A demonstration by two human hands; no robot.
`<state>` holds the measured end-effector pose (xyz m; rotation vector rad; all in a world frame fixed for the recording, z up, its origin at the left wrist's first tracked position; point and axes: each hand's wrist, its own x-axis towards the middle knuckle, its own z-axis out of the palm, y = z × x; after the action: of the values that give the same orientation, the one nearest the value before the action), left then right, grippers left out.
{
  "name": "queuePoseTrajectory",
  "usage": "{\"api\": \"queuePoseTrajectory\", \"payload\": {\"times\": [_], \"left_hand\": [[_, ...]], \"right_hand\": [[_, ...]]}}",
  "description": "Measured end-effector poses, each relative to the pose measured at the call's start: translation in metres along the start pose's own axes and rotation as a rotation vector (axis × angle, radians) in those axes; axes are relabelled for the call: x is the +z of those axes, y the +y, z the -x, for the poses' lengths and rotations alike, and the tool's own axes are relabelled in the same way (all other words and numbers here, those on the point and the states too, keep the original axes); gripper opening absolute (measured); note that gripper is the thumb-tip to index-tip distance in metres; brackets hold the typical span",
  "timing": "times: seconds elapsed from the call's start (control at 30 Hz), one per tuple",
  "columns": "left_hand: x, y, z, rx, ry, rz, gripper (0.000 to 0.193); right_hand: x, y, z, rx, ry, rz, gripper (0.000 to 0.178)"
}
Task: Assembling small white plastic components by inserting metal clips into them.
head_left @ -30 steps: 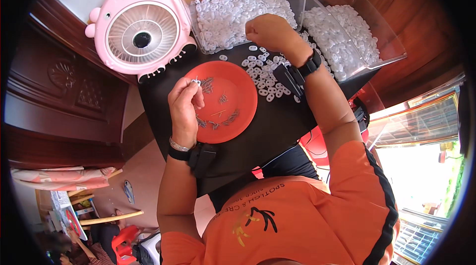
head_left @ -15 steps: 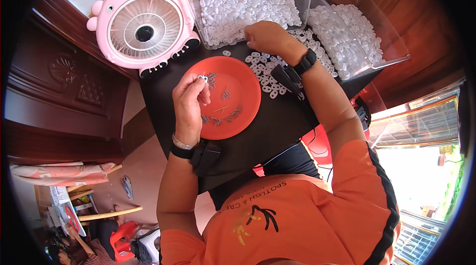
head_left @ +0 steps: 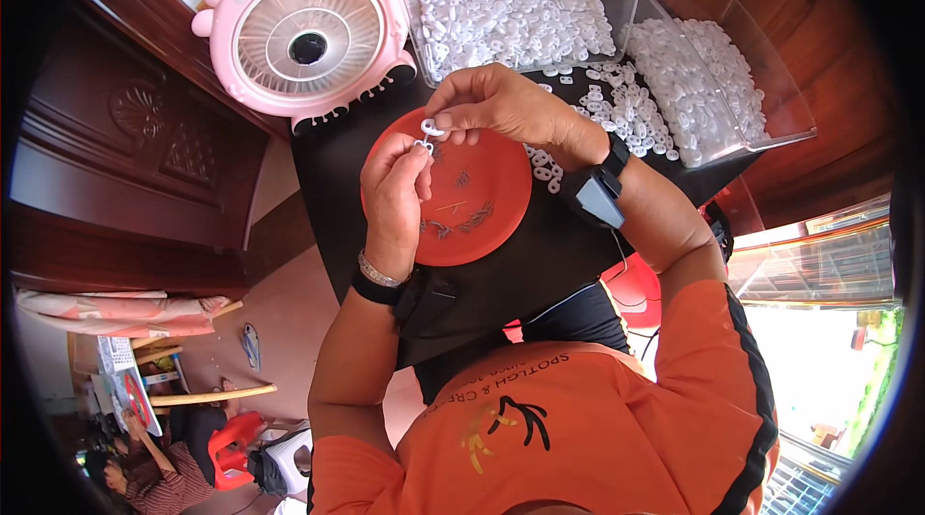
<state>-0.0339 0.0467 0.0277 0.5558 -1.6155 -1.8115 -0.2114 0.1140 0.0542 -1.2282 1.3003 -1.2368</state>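
Above the red plate (head_left: 501, 231), my two hands meet almost fingertip to fingertip. My left hand (head_left: 390, 211) pinches a small white plastic piece (head_left: 424, 145) with holes in it. A similar white oval piece (head_left: 435, 129) is between the thumb and fingers of my right hand (head_left: 506, 112), just over the first one. A thin pin seems to stand between the two, though it is too small to be sure. Several grey metal pins (head_left: 472, 218) lie in small groups on the plate.
Behind the plate, a clear bin (head_left: 631, 28) is heaped with white pieces; a second clear bin (head_left: 785, 141) stands to its right. Loose white pieces (head_left: 631, 115) lie on the black table (head_left: 337, 168). A pink fan (head_left: 308, 48) stands back left. Another person (head_left: 159, 481) sits lower left.
My right hand has come from the front of the clear bin toward my left hand, now with a white piece in its fingers. My left hand keeps its pinch. The whole view has shifted slightly.
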Motion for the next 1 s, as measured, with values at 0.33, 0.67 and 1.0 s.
{"api": "queuePoseTrajectory", "payload": {"times": [0.33,0.67,1.0], "left_hand": [[-0.002,-0.0025,-0.0005,-0.028,-0.001,0.066,0.014],[-0.0037,-0.0049,-0.0014,-0.031,-0.016,0.078,0.014],[-0.0029,-0.004,-0.0008,-0.033,-0.016,0.054,0.013]], "right_hand": [[0.0035,0.0005,0.0013,-0.047,0.028,0.008,0.016],[0.008,0.0004,0.0026,-0.098,0.056,0.073,0.015],[0.0071,0.0002,0.0026,-0.066,0.048,0.045,0.015]]}}
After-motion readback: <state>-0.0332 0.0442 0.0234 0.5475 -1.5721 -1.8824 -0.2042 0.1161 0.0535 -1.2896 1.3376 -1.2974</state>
